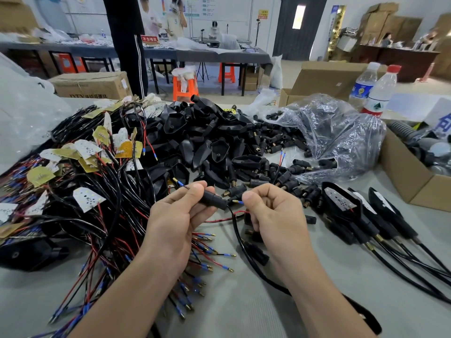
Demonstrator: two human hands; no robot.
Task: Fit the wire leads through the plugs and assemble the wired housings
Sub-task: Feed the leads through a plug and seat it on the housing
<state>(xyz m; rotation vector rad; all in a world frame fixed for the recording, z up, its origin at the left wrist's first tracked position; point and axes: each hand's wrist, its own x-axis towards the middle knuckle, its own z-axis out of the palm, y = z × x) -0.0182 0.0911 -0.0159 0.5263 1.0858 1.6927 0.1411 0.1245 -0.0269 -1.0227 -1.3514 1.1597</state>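
My left hand (179, 215) grips a black cylindrical plug (214, 200) between thumb and fingers, above the grey table. One thin lead with a blue sleeve and brass tip (179, 182) pokes out over my left thumb. My right hand (271, 211) pinches another blue-sleeved lead (238, 202) right at the plug's near end. A black cable (240, 240) and a red wire (219, 219) hang from between the hands down to the table. A second black plug (256, 252) lies under my right wrist.
A tangle of red and black wires with LED boards (85, 179) fills the left. Black housings (200, 132) are heaped in the middle, loose plugs (280, 176) beside a plastic bag (336, 132). Assembled housings (361, 213) lie at right, near a cardboard box (410, 181) and bottles (380, 91).
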